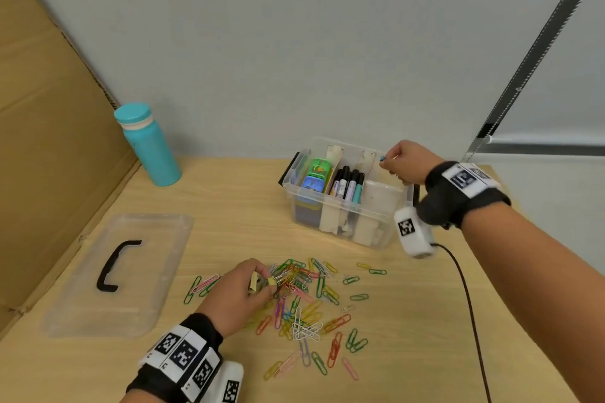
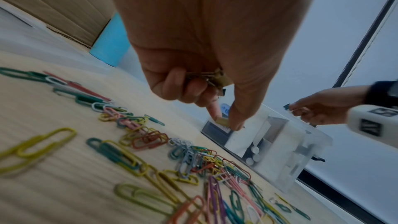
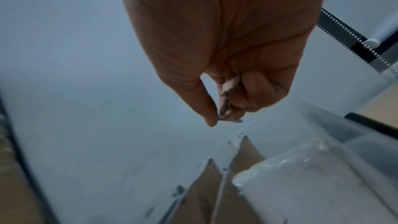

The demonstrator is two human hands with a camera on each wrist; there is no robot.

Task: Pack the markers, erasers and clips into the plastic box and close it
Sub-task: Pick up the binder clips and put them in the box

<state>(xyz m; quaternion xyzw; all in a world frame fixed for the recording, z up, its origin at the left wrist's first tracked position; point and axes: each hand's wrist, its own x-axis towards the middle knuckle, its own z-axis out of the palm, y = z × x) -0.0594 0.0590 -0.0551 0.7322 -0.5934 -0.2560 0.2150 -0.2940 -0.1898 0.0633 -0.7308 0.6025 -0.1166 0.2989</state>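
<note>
A clear plastic box (image 1: 376,239) stands open at the back right of the table, with erasers (image 1: 316,175) in its left section and markers (image 1: 347,185) in the middle one. Above its right section, my right hand (image 1: 388,162) pinches a small bunch of paper clips (image 3: 226,111); a blue end shows at the fingertips. A heap of coloured paper clips (image 1: 311,301) lies in front of the box. At its left edge, my left hand (image 1: 262,283) pinches a yellow clip (image 2: 221,121) between thumb and forefinger, with more clips held in its curled fingers (image 2: 193,88).
The clear lid (image 1: 121,271) with a black handle lies flat at the left. A teal bottle (image 1: 147,144) stands at the back left beside a cardboard sheet (image 1: 49,141). A black cable (image 1: 468,304) runs down the right side of the table. The wall is right behind the box.
</note>
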